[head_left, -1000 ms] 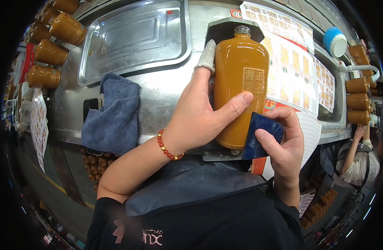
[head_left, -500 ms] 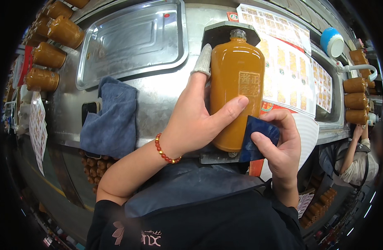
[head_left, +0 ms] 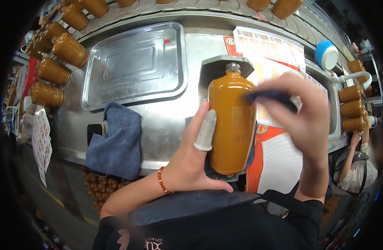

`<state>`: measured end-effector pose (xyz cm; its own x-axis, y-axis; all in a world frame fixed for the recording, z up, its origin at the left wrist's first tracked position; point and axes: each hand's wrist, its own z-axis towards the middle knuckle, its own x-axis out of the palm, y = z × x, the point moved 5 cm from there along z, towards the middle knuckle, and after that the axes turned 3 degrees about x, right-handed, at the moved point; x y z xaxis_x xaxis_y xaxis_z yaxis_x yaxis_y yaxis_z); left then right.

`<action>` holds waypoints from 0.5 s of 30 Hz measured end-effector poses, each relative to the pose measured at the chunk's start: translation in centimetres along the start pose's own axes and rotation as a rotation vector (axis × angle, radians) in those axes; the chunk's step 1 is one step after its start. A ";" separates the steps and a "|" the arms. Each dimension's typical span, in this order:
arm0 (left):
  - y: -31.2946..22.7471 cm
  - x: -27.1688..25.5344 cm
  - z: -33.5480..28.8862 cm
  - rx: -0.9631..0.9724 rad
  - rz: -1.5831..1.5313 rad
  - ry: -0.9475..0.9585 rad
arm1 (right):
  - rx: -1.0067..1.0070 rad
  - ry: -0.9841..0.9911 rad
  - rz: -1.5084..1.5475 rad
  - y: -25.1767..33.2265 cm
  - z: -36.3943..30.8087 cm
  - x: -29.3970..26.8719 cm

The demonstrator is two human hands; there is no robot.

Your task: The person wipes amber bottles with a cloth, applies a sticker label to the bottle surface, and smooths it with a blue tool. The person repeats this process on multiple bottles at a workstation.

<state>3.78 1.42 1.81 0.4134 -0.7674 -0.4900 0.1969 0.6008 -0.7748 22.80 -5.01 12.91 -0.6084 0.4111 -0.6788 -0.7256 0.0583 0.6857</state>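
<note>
A caramel-brown flask-shaped bottle (head_left: 227,146) with a clear glass neck lies on its back, neck away from me, against a metal rest (head_left: 204,68). On its upward face is a faint square label patch (head_left: 242,118). My left hand (head_left: 191,154) lies along the bottle's left side, fingers stretched and thumb spread below its base; one finger wears a pale cloth finger cot (head_left: 206,132). Closed and blurred by motion, my right hand (head_left: 304,112) grips a flat dark-blue scraper (head_left: 268,95) at the bottle's upper right edge. Whether the scraper touches the glass cannot be made out.
A metal tray (head_left: 135,66) lies at the far left, above a blue cloth (head_left: 120,143) and a phone (head_left: 94,132). Label sheets (head_left: 270,46) spread behind the bottle on the right. Similar bottles (head_left: 53,71) stand around the bench, and a person (head_left: 358,171) works at the right.
My right hand has carried the scraper from the bottle's lower right up to its upper right. My left thumb has left the bottle's face, and that hand has slid lower along its side.
</note>
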 end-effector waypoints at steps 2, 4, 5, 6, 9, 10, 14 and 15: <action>0.3 0.5 -0.4 -0.002 0.002 -0.007 | -0.018 0.159 0.051 0.9 -0.2 1.2; 0.3 0.6 -0.5 -0.018 0.005 -0.049 | 0.046 0.070 0.099 -0.4 0.5 0.6; 0.4 0.7 -0.5 -0.022 0.008 -0.062 | -0.003 0.015 -0.092 -0.1 0.9 -0.6; 0.5 0.8 -0.5 -0.026 0.011 -0.074 | -0.053 -0.039 -0.283 0.7 1.2 -1.5; 0.5 0.3 0.0 -0.068 -0.021 -0.113 | -0.281 0.053 -0.142 1.7 -0.4 0.4; 0.5 0.3 0.1 -0.065 -0.032 -0.120 | -0.335 0.024 -0.189 1.5 -0.9 0.4; 0.7 0.5 -0.1 -0.055 -0.064 -0.141 | -0.392 0.119 -0.151 1.6 -5.9 1.4; 0.8 0.4 -0.1 -0.051 -0.064 -0.147 | -0.369 0.183 -0.130 2.1 -6.2 1.5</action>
<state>4.01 1.54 0.94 0.5277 -0.7605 -0.3784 0.1828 0.5366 -0.8238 18.41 -9.92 11.71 -0.5274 0.2520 -0.8114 -0.8460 -0.2438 0.4742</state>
